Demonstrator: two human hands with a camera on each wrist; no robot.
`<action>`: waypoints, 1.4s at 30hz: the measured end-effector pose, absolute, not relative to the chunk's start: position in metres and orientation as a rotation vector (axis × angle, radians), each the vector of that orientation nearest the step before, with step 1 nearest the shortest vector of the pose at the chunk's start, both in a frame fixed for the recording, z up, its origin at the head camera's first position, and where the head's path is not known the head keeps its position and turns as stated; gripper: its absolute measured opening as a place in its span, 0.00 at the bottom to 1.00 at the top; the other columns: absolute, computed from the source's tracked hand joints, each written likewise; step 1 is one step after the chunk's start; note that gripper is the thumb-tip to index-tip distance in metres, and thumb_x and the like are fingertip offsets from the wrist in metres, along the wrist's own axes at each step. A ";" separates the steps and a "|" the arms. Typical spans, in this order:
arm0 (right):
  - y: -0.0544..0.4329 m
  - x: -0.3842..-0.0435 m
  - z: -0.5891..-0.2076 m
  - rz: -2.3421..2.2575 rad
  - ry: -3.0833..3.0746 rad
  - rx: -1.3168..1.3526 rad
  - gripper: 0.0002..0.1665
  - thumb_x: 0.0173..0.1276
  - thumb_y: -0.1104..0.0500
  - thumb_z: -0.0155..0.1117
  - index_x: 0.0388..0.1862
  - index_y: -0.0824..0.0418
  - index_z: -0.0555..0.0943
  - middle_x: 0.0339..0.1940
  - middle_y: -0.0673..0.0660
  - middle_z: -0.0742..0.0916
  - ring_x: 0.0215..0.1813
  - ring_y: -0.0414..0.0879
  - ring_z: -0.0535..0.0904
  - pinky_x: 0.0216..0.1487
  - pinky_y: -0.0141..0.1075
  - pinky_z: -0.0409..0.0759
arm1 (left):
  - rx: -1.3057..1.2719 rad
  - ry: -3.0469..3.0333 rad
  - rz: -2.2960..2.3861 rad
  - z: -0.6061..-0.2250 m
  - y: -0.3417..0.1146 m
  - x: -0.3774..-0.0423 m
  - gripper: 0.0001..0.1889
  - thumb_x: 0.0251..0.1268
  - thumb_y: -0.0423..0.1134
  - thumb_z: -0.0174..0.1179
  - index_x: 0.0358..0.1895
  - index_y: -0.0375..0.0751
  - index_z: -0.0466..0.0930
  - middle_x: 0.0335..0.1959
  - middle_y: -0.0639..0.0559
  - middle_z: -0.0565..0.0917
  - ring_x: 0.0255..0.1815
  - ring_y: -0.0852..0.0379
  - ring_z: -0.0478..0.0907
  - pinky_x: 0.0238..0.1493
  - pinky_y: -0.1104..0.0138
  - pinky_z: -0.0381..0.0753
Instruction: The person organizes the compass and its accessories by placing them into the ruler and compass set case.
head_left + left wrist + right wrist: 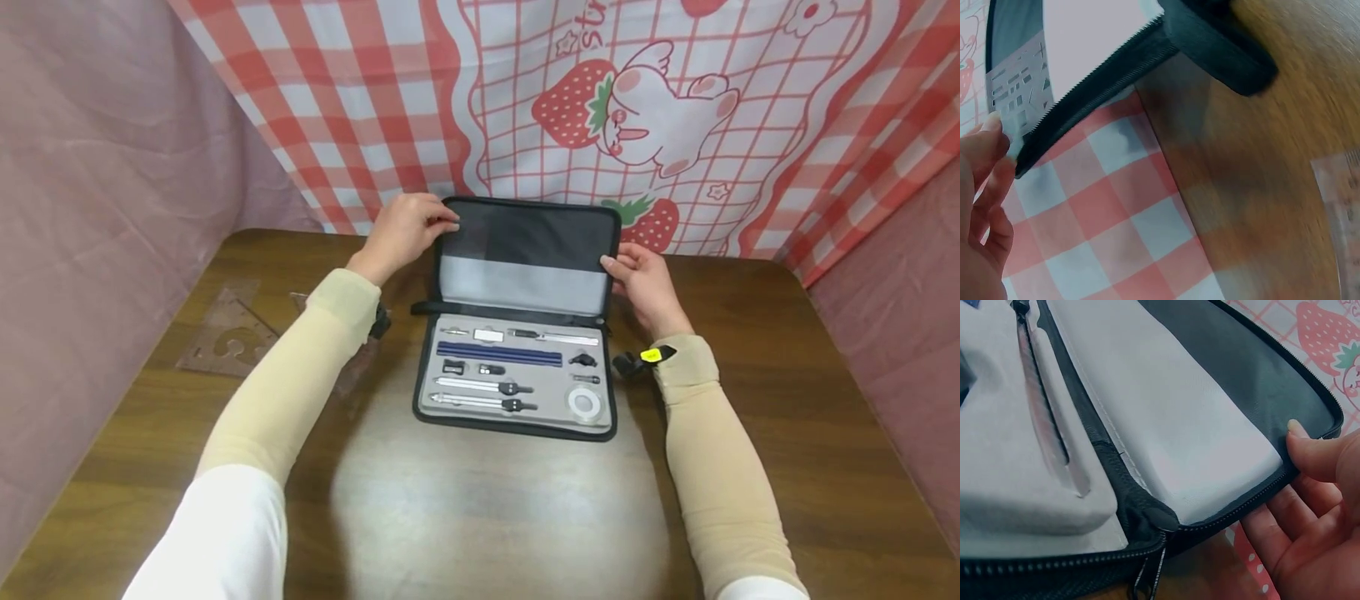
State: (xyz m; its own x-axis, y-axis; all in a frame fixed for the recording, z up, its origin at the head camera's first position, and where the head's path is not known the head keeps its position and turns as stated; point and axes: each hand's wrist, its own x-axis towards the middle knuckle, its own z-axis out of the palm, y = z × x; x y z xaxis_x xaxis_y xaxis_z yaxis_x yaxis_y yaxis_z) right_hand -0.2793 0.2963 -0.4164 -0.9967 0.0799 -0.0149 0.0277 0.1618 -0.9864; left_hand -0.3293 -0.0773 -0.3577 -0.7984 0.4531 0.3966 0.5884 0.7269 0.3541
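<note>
A black zip case stands open on the table, its lid (525, 287) raised against the cloth behind. My left hand (408, 232) pinches the lid's upper left corner, beside a clear stencil (1022, 87) lying against the lid's inside. My right hand (648, 287) grips the lid's right edge, thumb on the inner face and fingers behind. In the grey tray (555, 382) lie two silver compasses (472, 402), blue pencils (498, 353), a sharpener (453, 367), a white eraser (489, 335) and a round white disc (583, 403). A zip pull (1147, 569) hangs at the hinge.
Clear plastic set squares (225, 333) lie on the wooden table (487, 517) to the left, partly behind my left forearm. A red and white checked cloth (360, 100) hangs at the back. Pink cloth (97, 208) hangs along both sides.
</note>
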 end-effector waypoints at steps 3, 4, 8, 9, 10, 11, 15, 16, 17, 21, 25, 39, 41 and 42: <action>0.296 -0.278 -0.415 2.009 -2.356 -0.107 0.18 0.70 0.55 0.68 0.54 0.62 0.79 0.37 0.44 0.88 0.36 0.37 0.81 0.36 0.29 0.80 | -0.832 -2.671 -0.582 -0.358 -0.079 -0.326 0.13 0.65 0.44 0.67 0.48 0.44 0.90 0.42 0.52 0.83 0.43 0.55 0.78 0.46 0.63 0.79; 0.296 -0.278 -0.415 2.003 -2.358 -0.105 0.18 0.70 0.55 0.68 0.54 0.62 0.79 0.37 0.44 0.88 0.36 0.36 0.81 0.35 0.29 0.80 | -0.833 -2.679 -0.555 -0.359 -0.079 -0.325 0.13 0.64 0.44 0.67 0.49 0.44 0.90 0.41 0.53 0.82 0.43 0.55 0.77 0.46 0.63 0.79; 0.294 -0.277 -0.416 2.002 -2.340 -0.088 0.18 0.70 0.56 0.67 0.54 0.64 0.79 0.36 0.44 0.88 0.35 0.36 0.81 0.35 0.28 0.80 | -0.839 -2.691 -0.501 -0.361 -0.081 -0.321 0.14 0.64 0.44 0.68 0.50 0.44 0.89 0.40 0.53 0.78 0.42 0.55 0.74 0.44 0.63 0.78; 0.293 -0.276 -0.416 2.007 -2.331 -0.082 0.18 0.70 0.57 0.67 0.54 0.64 0.79 0.37 0.44 0.88 0.35 0.36 0.81 0.35 0.28 0.80 | -0.840 -2.691 -0.489 -0.361 -0.081 -0.321 0.14 0.64 0.44 0.68 0.50 0.44 0.89 0.40 0.53 0.78 0.42 0.56 0.74 0.44 0.63 0.78; 0.293 -0.276 -0.417 2.006 -2.328 -0.079 0.18 0.70 0.57 0.67 0.54 0.65 0.79 0.37 0.44 0.88 0.36 0.36 0.82 0.35 0.28 0.80 | -0.841 -2.687 -0.482 -0.362 -0.081 -0.320 0.14 0.64 0.44 0.68 0.51 0.44 0.89 0.41 0.52 0.78 0.42 0.56 0.75 0.44 0.63 0.78; 0.292 -0.276 -0.417 2.008 -2.323 -0.079 0.19 0.70 0.57 0.67 0.54 0.65 0.79 0.37 0.44 0.88 0.36 0.36 0.82 0.35 0.28 0.80 | -0.844 -2.684 -0.478 -0.362 -0.082 -0.320 0.15 0.64 0.44 0.68 0.51 0.44 0.88 0.41 0.52 0.79 0.42 0.56 0.75 0.43 0.63 0.79; 0.291 -0.277 -0.418 2.016 -2.308 -0.072 0.18 0.70 0.57 0.67 0.54 0.65 0.79 0.37 0.45 0.88 0.36 0.37 0.82 0.35 0.28 0.80 | -0.826 -2.680 -0.500 -0.362 -0.088 -0.318 0.20 0.64 0.45 0.68 0.57 0.44 0.85 0.45 0.51 0.80 0.43 0.56 0.78 0.43 0.61 0.80; 0.291 -0.278 -0.419 2.020 -2.300 -0.069 0.18 0.70 0.57 0.67 0.53 0.65 0.79 0.37 0.45 0.88 0.36 0.37 0.82 0.34 0.28 0.80 | -0.803 -2.684 -0.524 -0.362 -0.091 -0.318 0.21 0.64 0.46 0.68 0.58 0.44 0.85 0.46 0.51 0.80 0.44 0.55 0.78 0.43 0.61 0.80; 0.292 -0.279 -0.419 2.025 -2.291 -0.066 0.17 0.70 0.57 0.68 0.53 0.64 0.80 0.37 0.45 0.88 0.36 0.37 0.82 0.34 0.28 0.80 | -0.784 -2.674 -0.541 -0.362 -0.095 -0.318 0.21 0.63 0.47 0.68 0.58 0.44 0.84 0.46 0.51 0.80 0.43 0.55 0.79 0.42 0.61 0.80; 0.294 -0.282 -0.420 2.029 -2.265 -0.052 0.14 0.69 0.59 0.68 0.50 0.64 0.80 0.35 0.45 0.88 0.35 0.37 0.82 0.33 0.29 0.80 | -0.619 -2.721 -0.595 -0.359 -0.123 -0.320 0.21 0.65 0.47 0.67 0.58 0.42 0.84 0.46 0.50 0.80 0.43 0.52 0.78 0.44 0.56 0.79; 0.295 -0.281 -0.421 2.026 -2.261 -0.046 0.13 0.69 0.59 0.68 0.49 0.63 0.81 0.34 0.45 0.88 0.34 0.37 0.82 0.33 0.29 0.80 | -0.313 -2.851 -0.618 -0.363 -0.177 -0.323 0.22 0.65 0.49 0.68 0.55 0.38 0.82 0.46 0.43 0.81 0.46 0.45 0.77 0.48 0.48 0.75; 0.292 -0.282 -0.420 2.001 -2.298 -0.057 0.12 0.70 0.59 0.67 0.48 0.62 0.80 0.35 0.45 0.88 0.35 0.36 0.81 0.33 0.28 0.80 | 0.454 -3.273 -0.495 -0.383 -0.316 -0.272 0.65 0.47 0.74 0.66 0.65 0.11 0.56 0.59 0.12 0.57 0.60 0.17 0.57 0.57 0.33 0.65; 0.293 -0.282 -0.421 1.989 -2.303 -0.062 0.13 0.70 0.59 0.67 0.50 0.63 0.80 0.35 0.44 0.88 0.35 0.36 0.81 0.33 0.28 0.80 | 0.477 -3.302 -0.479 -0.381 -0.318 -0.269 0.66 0.48 0.73 0.66 0.64 0.09 0.53 0.59 0.12 0.56 0.59 0.17 0.57 0.57 0.33 0.65; 0.293 -0.283 -0.421 1.977 -2.310 -0.062 0.14 0.70 0.58 0.67 0.51 0.63 0.79 0.36 0.44 0.88 0.36 0.36 0.81 0.34 0.28 0.80 | 0.482 -3.315 -0.467 -0.380 -0.319 -0.269 0.66 0.49 0.73 0.66 0.64 0.08 0.53 0.58 0.12 0.56 0.59 0.17 0.57 0.58 0.33 0.65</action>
